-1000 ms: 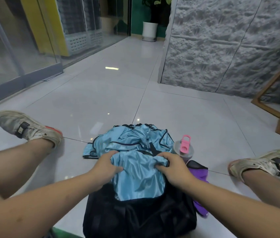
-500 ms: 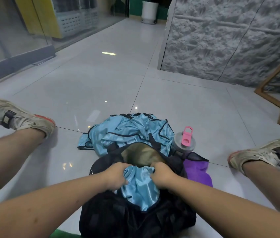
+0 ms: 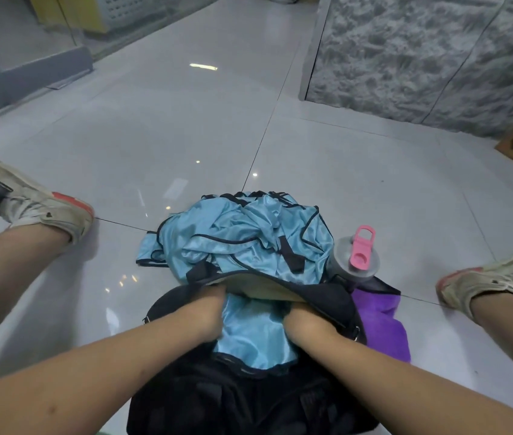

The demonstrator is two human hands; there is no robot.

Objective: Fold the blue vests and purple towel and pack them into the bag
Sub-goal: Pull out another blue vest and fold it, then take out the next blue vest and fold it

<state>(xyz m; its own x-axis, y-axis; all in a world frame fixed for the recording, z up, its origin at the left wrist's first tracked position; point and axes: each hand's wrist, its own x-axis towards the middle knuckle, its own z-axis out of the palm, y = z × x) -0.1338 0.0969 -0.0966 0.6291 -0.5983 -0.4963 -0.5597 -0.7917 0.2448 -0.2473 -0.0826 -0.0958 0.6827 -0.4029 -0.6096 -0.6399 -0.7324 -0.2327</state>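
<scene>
Hands (image 3: 208, 312) (image 3: 303, 320) deep in bag (image 3: 248, 400), grip hidden; we push vest (image 3: 253, 334) down flat, corners tucked.

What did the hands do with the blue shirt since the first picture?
Both hands pushed the folded blue vest down from the top of the black bag into its opening. The left hand and right hand now reach inside, fingers hidden, with the vest half tucked in. The pile of other blue vests, the bottle and the purple towel stayed put.
</scene>
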